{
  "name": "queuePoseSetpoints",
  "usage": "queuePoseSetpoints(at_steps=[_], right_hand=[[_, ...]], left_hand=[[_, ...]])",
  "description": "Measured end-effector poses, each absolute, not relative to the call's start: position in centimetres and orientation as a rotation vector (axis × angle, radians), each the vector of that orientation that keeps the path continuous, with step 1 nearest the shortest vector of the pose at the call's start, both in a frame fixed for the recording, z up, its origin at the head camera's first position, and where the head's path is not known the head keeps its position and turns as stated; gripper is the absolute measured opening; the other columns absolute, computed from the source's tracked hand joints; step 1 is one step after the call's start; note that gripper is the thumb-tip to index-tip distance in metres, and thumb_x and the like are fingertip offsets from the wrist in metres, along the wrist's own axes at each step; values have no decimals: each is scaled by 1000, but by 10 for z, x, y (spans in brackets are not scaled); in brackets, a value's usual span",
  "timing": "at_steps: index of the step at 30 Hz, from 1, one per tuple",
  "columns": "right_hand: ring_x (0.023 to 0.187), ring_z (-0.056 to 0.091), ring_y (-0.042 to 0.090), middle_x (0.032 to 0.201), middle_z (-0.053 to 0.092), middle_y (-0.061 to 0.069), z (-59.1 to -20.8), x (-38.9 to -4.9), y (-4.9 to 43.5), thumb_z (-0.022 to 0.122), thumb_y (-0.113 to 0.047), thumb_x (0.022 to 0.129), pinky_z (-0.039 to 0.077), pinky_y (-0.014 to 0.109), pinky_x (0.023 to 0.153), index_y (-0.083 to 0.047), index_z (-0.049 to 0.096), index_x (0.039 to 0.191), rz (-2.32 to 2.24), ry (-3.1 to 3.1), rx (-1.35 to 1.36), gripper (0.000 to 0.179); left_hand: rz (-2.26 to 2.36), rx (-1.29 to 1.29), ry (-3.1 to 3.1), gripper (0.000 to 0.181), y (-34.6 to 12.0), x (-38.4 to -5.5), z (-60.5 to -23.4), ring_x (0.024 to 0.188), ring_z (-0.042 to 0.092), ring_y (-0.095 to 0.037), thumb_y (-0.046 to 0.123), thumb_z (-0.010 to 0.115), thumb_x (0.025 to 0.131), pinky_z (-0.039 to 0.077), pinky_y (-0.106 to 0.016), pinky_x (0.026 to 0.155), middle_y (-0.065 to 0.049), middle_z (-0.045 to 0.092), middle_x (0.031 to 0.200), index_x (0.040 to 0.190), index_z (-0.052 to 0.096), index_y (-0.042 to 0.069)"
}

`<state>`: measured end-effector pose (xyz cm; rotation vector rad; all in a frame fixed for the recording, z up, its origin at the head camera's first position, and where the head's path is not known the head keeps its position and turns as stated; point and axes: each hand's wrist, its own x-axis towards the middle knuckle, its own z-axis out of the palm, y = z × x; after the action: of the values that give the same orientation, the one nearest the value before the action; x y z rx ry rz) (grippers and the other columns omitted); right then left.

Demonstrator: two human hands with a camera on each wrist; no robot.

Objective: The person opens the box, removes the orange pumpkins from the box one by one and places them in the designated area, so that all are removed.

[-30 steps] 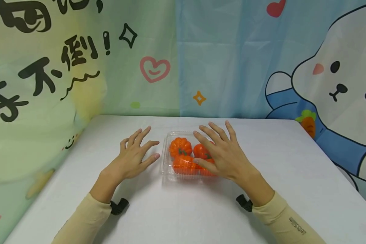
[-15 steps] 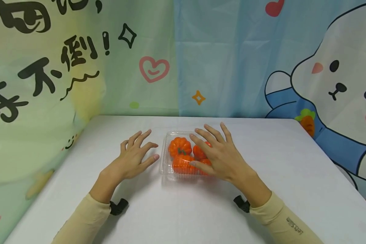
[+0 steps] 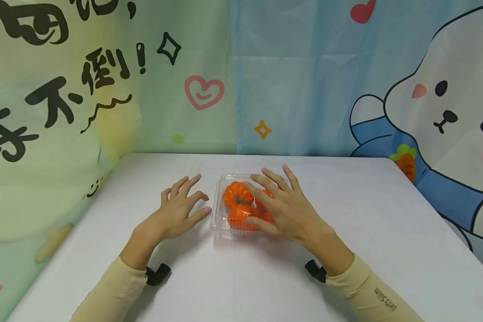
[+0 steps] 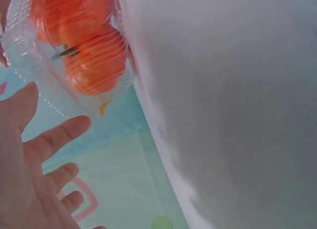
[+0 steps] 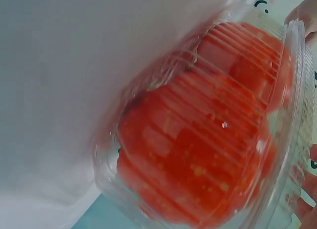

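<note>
A clear plastic clamshell container (image 3: 218, 215) stands in the middle of the table, holding several small orange pumpkins (image 3: 238, 193) with green stems. My left hand (image 3: 175, 217) is just left of it, fingers spread and slightly bent, thumb pointing toward the container's side. The left wrist view shows a small gap between these fingers (image 4: 59, 137) and the ridged plastic. Over the container's right part is my right hand (image 3: 291, 214), fingers spread, hiding some pumpkins. Whether it touches the plastic I cannot tell. Neither hand holds anything.
The table (image 3: 241, 281) has a white cover. Behind it hangs a printed cloth backdrop (image 3: 281, 80) with a cartoon rabbit and lettering. Dark camera mounts (image 3: 158, 274) sit at both wrists, below beige sleeves (image 3: 108, 290).
My right hand has drifted left, further over the container, covering more of the pumpkins. My left hand has barely shifted, its fingertips slightly lower. The container stays in place.
</note>
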<state>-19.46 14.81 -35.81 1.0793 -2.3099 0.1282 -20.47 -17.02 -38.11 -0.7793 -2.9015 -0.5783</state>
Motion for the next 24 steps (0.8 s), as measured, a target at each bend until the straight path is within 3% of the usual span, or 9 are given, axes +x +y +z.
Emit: queuePoseSetpoints(at_steps=[17,24], right_hand=[[146,39,34,146,55,8,-364,-190,134,64,-58,92,16,65,120,-18,57,145,149,-2295,1163,66],[145,41,33,146,56,8,-364,-188,131,64,-56,93,17,62,121,-18,56,145,118,-2293,1196,65]], left_hand=[[-679,-796,-2964,26,-170,-200,-379,155,7,-42,50,53,105,13,-70,112,-8,12,171,112,63,28],[-712,-812,-2977,21,-167,-200,-377,154,10,-40,46,53,105,18,-70,110,-7,14,170,108,64,28]])
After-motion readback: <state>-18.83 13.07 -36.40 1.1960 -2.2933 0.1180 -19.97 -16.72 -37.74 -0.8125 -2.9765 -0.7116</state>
